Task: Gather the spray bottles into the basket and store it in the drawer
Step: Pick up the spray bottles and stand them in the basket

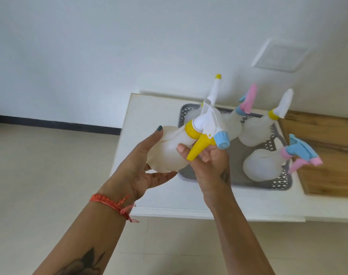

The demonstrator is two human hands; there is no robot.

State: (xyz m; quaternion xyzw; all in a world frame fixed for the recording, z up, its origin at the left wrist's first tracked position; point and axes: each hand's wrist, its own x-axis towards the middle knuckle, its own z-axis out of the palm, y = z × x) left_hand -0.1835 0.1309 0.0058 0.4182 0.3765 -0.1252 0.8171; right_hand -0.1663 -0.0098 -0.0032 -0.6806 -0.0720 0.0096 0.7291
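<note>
A translucent spray bottle [170,149] with a yellow collar, yellow trigger and blue nozzle lies sideways in both hands, just left of the grey perforated basket [282,184]. My left hand [141,167] cups its round body from below. My right hand [208,163] grips its neck under the trigger. Several spray bottles stand or lean inside the basket: one with a yellow-tipped white head [213,92], one with a pink and blue head [246,102], one with a white head and yellow collar [256,132], and one with a blue and pink head [262,165].
The basket rests on a white counter [149,116] whose left and front edges are close by. A wooden board [331,165] lies to the basket's right. Beige floor tiles spread to the left and below, and a white wall rises behind.
</note>
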